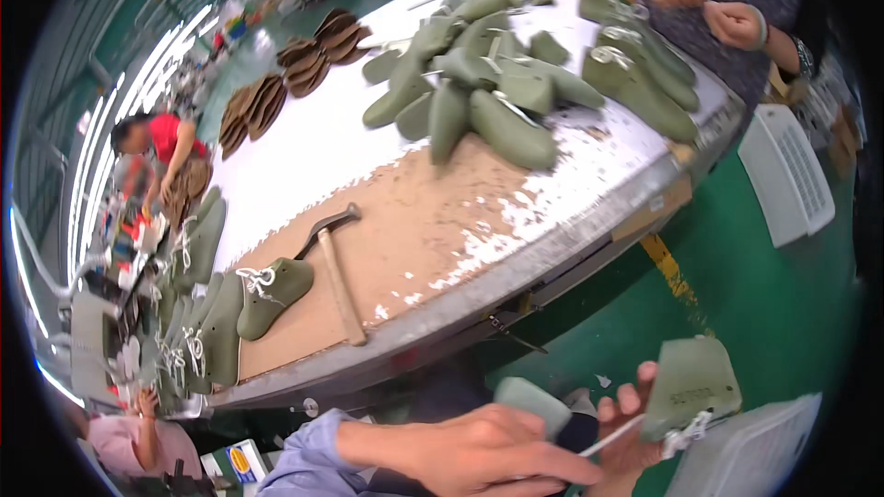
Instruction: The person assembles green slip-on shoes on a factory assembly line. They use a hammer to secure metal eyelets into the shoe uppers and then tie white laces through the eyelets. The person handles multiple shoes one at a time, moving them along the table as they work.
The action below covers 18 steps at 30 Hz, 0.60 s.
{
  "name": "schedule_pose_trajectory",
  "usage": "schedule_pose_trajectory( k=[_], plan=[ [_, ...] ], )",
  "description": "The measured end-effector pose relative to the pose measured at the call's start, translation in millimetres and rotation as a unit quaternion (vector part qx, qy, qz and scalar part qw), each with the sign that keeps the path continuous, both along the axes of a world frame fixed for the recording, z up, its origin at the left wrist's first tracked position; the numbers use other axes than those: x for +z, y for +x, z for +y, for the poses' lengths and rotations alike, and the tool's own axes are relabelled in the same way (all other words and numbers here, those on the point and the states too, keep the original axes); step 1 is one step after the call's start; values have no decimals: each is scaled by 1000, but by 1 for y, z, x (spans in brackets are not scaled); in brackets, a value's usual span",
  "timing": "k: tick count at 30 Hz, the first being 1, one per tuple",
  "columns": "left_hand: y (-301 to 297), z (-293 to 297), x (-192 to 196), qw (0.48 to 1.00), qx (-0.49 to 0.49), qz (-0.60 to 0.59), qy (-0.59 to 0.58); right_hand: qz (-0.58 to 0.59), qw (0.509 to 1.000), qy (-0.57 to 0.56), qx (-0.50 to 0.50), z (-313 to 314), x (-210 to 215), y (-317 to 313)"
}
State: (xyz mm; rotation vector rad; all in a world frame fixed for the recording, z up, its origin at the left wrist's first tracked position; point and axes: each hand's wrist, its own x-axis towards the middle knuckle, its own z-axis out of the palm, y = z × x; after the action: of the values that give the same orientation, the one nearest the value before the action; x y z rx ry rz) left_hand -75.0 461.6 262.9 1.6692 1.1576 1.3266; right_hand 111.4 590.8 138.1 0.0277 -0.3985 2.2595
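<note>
At the lower edge, my left hand (470, 449), below a light blue sleeve, has its fingers closed at the end of a white cord (611, 436). My right hand (624, 419) holds a green shoe last (695, 377), its fingers curled up beside the last's left side. White lace (686, 433) is knotted at the lower part of this last. Just behind my left hand, a second green last (536, 405) shows in part; what supports it is hidden. Both hands are off the table's near edge.
On the worktable (414, 221) lie a hammer (339, 285), a heap of green lasts (488, 64), laced lasts (216, 322) at the left and brown stacked pieces (253, 110). A white crate (787, 175) stands right. Another person's hands (700, 0) are at the far right.
</note>
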Motion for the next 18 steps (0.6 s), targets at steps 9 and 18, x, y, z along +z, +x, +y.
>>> schedule_pose_trajectory(
  k=[9, 18],
  plan=[
    [-140, -63, 83, 870, 453, 61, -185, -226, 950, -137, 168, -24, 124, -235],
    [-229, -65, 17, 812, 560, -80, -147, -410, 877, 93, 234, -82, 133, -348]
  ],
)
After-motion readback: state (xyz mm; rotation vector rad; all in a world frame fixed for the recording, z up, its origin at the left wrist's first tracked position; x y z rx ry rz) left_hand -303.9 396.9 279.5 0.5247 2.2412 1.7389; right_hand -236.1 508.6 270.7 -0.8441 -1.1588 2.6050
